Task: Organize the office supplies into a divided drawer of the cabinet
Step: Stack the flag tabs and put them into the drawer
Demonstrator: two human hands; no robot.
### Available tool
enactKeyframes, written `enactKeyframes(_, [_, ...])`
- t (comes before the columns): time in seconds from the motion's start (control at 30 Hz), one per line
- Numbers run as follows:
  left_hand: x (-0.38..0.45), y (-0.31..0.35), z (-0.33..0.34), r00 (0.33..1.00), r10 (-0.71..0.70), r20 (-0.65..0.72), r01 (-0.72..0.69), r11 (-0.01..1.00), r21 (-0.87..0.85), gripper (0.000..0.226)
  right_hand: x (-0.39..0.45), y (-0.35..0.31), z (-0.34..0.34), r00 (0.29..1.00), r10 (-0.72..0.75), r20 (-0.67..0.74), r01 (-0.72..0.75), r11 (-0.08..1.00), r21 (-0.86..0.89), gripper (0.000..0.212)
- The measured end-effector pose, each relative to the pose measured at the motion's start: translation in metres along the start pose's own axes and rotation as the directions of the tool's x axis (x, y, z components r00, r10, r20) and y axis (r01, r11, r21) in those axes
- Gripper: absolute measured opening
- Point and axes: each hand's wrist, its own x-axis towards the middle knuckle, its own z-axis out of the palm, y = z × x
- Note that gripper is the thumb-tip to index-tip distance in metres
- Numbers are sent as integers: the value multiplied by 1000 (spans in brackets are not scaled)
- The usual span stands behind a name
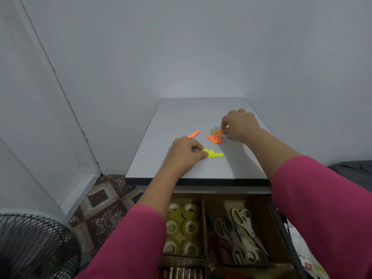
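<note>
1. Sticky flags lie scattered on the grey cabinet top (181, 117): a yellow-green cluster (213, 154) toward the front, an orange pile (215, 138) further back, and a lone orange strip (193, 134) to the left of that pile.
2. Left hand (186, 153) rests on the cabinet top with its fingers curled, thumb and fingertips pinching the left end of the yellow-green cluster.
3. Right hand (240, 122) sits above the orange pile, its thumb and forefinger pinching one orange flag that stands lifted from the rest.
4. A thin dark blue item (231, 138) lies just beside the right hand's wrist; what it is cannot be told.
5. Below the cabinet top the divided drawer (204, 228) stands open, with cardboard partitions.
6. Its left compartment holds rolls of clear tape (183, 228) laid in two columns.
7. Its right compartment holds several pairs of scissors (241, 234) with beige handles, heaped over one another.
8. A front compartment shows a row of small metallic items (181, 272), too cut off to name.
9. Both forearms wear pink sleeves (322, 208).
10. A black fan grille (34, 244) sits at the lower left, over a patterned floor (104, 198).
</note>
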Motion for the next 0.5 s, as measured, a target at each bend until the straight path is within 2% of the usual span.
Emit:
enactKeyframes(0.17, [0, 0, 0, 1000, -1, 2, 1, 1000, 2, 19, -9, 3, -6, 998, -5, -67, 6, 1000, 10, 22])
enactKeyframes(0.23, [0, 1, -1, 1000, 2, 5, -1, 1000, -4, 19, -14, 3, -9, 994, 35, -104, -34, 999, 15, 26])
enactKeyframes(0.3, [0, 1, 0, 1000, -2, 6, 2, 1000, -8, 17, -21, 3, -17, 985, 133, -111, -115, 981, 159, 25])
enactKeyframes(0.37, [0, 1, 0, 1000, -10, 5, 10, 1000, -19, 16, -32, 5, -26, 984, 176, 13, -166, 895, 413, 18])
enactKeyframes(0.4, [0, 1, 0, 1000, -13, 5, 13, 1000, -26, 15, -40, 5, -31, 985, 126, 117, -169, 836, 522, 13])
enactKeyframes(0.43, [-1, 1, 0, 1000, -14, 5, 14, 999, -31, 14, -50, 4, -35, 975, 37, 220, -164, 792, 588, 10])
enactKeyframes(0.5, [-1, 2, -1, 1000, -15, 10, 15, 999, -34, 11, -63, -2, -38, 934, -107, 341, -124, 798, 590, 15])
